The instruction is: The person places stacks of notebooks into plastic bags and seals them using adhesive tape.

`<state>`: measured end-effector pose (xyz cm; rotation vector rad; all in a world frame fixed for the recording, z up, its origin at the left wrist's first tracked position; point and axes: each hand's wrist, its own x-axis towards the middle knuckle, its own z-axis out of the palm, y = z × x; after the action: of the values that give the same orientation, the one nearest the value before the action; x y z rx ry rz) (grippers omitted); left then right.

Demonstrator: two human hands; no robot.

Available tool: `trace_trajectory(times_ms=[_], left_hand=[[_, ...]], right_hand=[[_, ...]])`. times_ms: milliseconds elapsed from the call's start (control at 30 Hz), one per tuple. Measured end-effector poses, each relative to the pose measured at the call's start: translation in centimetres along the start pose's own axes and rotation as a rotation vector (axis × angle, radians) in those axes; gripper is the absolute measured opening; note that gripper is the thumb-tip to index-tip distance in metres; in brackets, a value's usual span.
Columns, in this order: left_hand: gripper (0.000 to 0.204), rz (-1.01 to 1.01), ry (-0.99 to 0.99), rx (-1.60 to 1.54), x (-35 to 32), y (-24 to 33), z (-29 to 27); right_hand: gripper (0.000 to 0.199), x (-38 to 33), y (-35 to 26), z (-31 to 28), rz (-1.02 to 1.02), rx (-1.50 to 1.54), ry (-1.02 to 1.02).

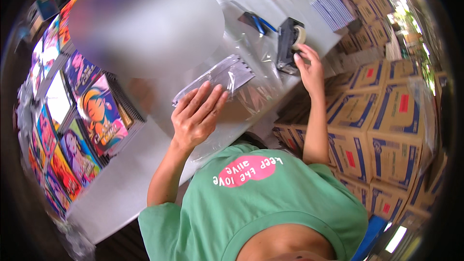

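Observation:
My left hand lies over the near end of a slim, pale bundle with a notched edge, covered in clear plastic film. Its fingers are stretched out and press flat on the film. At the table's right side, my right hand reaches to a black tape dispenser. The thumb and fingers are curved and slightly apart, at the tape roll; whether a strip of tape is between them is too small to see. Loose clear plastic spreads to the right of the bundle.
Blue-handled pliers lie left of the dispenser. Stacks of colourful spiral notebooks fill the left side of the white table. Stacked cardboard boxes stand on the right. A large blurred oval hides the far middle of the table.

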<state>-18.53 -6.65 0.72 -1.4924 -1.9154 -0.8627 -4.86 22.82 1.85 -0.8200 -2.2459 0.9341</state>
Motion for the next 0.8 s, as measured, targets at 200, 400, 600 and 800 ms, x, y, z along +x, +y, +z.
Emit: trace_trajectory(times_ms=[200, 400, 600, 800], left_hand=[[0.031, 0.044, 0.027, 0.007, -0.2, -0.6, 0.2], [0.037, 0.027, -0.008, -0.023, 0.0, -0.6, 0.2], [0.036, 0.014, 0.02, -0.003, -0.4, -0.7, 0.2], [0.04, -0.004, 0.109, -0.067, -0.3, -0.4, 0.7]], right_hand=[[0.048, 2.8, 8.7, 0.7, 0.875, 0.213, 0.053], [0.038, 3.5, 11.8, 0.3, 0.871, 0.728, -0.068], [0.045, -3.2, 9.1, 1.0, 0.702, 0.961, 0.171], [0.02, -6.5, 10.5, 2.2, 0.442, -0.219, 0.254]])
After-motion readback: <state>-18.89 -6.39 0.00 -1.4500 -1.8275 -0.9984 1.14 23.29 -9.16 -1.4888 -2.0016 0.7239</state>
